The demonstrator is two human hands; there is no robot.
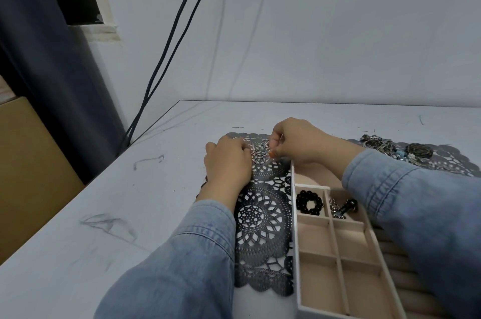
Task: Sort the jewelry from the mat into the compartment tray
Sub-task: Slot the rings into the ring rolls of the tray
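The white table carries a black lace mat, and the mat's open pattern is the first hazard: thin metal could catch in its holes and drag the mat. If it drags, it would shove the compartment tray that lies along its right side. The right sleeve hangs low over the tray's far end, so a careless pull back could sweep its rim or disturb the black bead bracelet and the chain piece, each in its own cell. The unsorted pile sits tangled at the mat's far right, near that same forearm, and could scatter if brushed. The left hand curls its fingers onto one end of a linked-ring piece at the mat's far end. The right hand pinches the other end between thumb and finger. The piece hangs between them just over the lace, not yet in the tray. If either pinch slips, the rings would likely drop and snag, or fold into a knot.
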